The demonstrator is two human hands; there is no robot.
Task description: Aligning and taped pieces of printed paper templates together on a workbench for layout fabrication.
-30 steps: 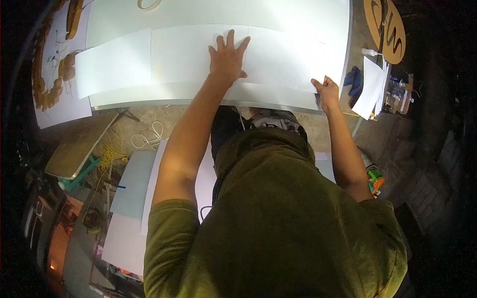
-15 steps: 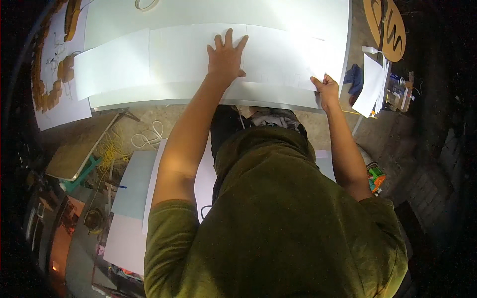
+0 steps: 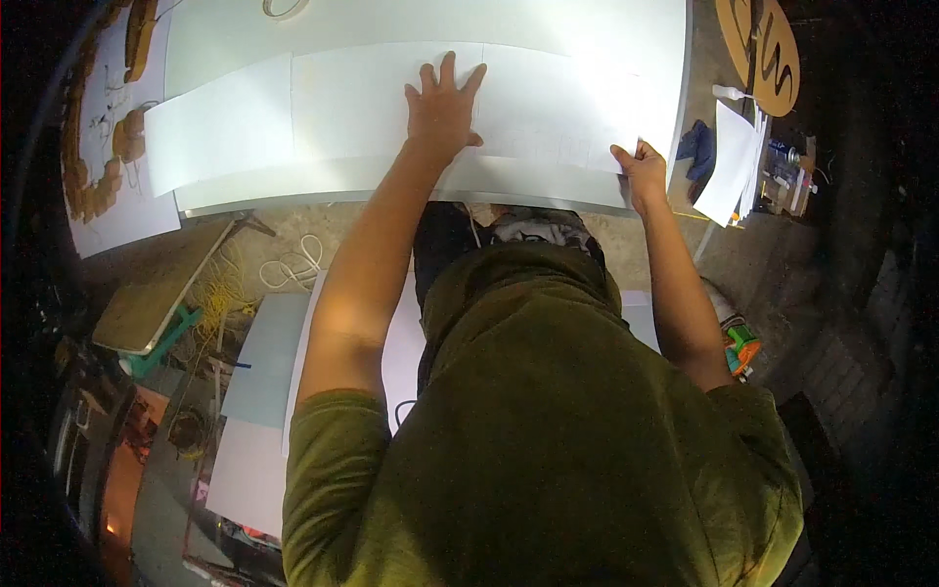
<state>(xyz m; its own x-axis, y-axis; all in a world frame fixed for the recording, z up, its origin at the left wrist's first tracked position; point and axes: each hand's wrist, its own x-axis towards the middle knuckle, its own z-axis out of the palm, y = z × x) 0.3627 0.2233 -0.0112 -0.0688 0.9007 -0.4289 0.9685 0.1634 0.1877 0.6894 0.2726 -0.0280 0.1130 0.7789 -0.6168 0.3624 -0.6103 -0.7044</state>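
A row of white paper sheets lies edge to edge across a pale, smooth work table [image 3: 411,22], with faint lines on some of them. My left hand [image 3: 442,115] rests flat on the paper with its fingers spread, close to the seam between the middle sheet [image 3: 352,103] and the right sheet [image 3: 558,103]. At the far right end, my right hand [image 3: 643,176] pinches the lower corner of the right sheet between thumb and fingers. The left sheet [image 3: 220,127] reaches past the table's left edge.
A roll of tape [image 3: 285,12] sits at the back. Stacked white papers [image 3: 729,161], a dark blue cloth [image 3: 696,152] and a white bottle [image 3: 729,93] are on the right. Brown cut-out pieces [image 3: 129,137] lie on the left; yellow cord [image 3: 220,293] hangs below.
Both hands keep almost the same places and holds. The whole picture has shifted very slightly.
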